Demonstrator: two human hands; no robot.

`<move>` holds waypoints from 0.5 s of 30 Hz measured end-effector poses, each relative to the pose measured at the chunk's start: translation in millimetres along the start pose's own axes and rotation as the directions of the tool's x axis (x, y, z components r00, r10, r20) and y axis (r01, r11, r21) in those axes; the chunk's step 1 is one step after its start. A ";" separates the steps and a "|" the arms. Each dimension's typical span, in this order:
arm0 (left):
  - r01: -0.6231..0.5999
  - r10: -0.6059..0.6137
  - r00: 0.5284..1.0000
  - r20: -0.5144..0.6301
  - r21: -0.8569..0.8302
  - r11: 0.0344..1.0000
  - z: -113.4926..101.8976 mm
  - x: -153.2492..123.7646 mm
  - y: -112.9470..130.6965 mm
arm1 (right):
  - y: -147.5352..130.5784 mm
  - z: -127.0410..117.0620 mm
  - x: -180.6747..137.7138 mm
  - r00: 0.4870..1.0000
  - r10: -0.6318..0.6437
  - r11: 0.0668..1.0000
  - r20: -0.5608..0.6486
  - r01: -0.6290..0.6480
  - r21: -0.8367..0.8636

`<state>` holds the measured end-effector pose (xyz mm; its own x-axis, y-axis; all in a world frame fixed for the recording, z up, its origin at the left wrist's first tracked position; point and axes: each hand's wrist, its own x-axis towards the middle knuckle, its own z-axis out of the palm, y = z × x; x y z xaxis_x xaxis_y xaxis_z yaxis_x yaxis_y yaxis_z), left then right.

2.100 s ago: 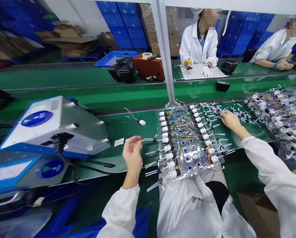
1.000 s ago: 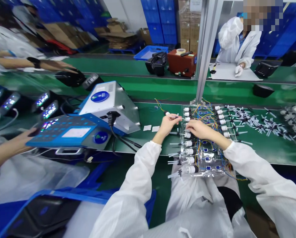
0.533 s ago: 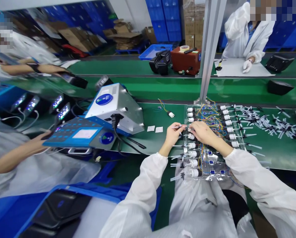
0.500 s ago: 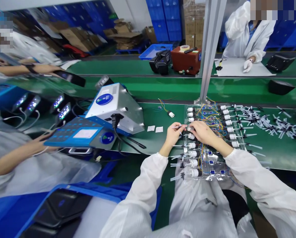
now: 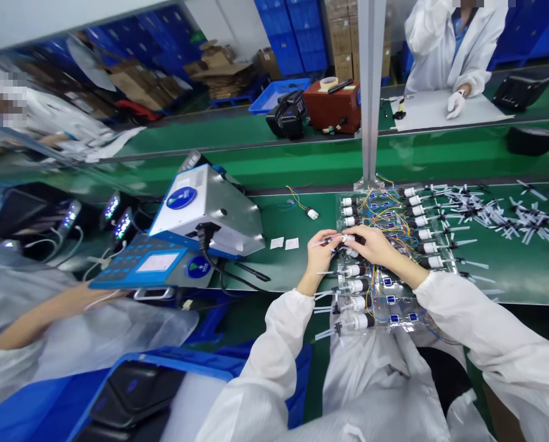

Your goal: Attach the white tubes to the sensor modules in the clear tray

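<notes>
My left hand (image 5: 319, 253) is closed, pinching a small bladed piece, a dark hub with pale strips, mostly hidden by the fingers. Fingertips of my right hand (image 5: 373, 245) close around a small motor (image 5: 347, 238) with a white end. The two pieces meet between my hands; whether they are joined I cannot tell. Beneath lies a clear plastic tray (image 5: 410, 310) with two columns of white-and-black motors, coloured wires and small blue solar cells (image 5: 391, 299). Several motors carry bladed pieces on their ends. Left of the tray, a loose wired motor (image 5: 311, 213) rests on the green bench.
A heap of bladed pieces (image 5: 500, 215) spreads to the right. Two white paper squares (image 5: 292, 244) lie left of my hands, near a metal-and-blue machine (image 5: 205, 212) with black cables. A metal post (image 5: 370, 92) rises behind the tray. Co-workers are at left and across.
My view has shifted slightly. My hands stay together over the tray, and the white motor end shows more clearly between them. At left, the co-worker's hand carrying a black device has gone from sight.
</notes>
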<state>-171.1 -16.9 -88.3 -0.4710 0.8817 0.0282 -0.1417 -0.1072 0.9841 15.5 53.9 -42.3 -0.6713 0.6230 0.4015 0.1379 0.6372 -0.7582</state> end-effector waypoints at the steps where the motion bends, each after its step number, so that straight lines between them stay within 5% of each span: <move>1: 0.000 0.000 1.000 -0.005 -0.004 1.000 -0.2 0.4 -1.3 | 0.4 0.1 -0.2 1.000 0.020 1.000 -0.005 -0.020 0.018; 5: -0.014 0.014 1.000 -0.008 -0.004 1.000 -0.7 1.0 -5.3 | 3.1 1.3 -0.7 0.995 0.097 0.992 -0.008 -0.096 0.087; 15: -0.139 0.125 0.989 0.080 0.203 0.969 -3.9 -2.8 7.9 | 5.5 2.4 -2.0 0.999 0.038 0.999 -0.006 -0.038 -0.012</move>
<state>-174.3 -21.9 -81.3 -0.4142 0.8951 0.1653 0.1047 -0.1335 0.9855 15.9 55.1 -48.5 -0.6612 0.6494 0.3756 0.1718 0.6185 -0.7668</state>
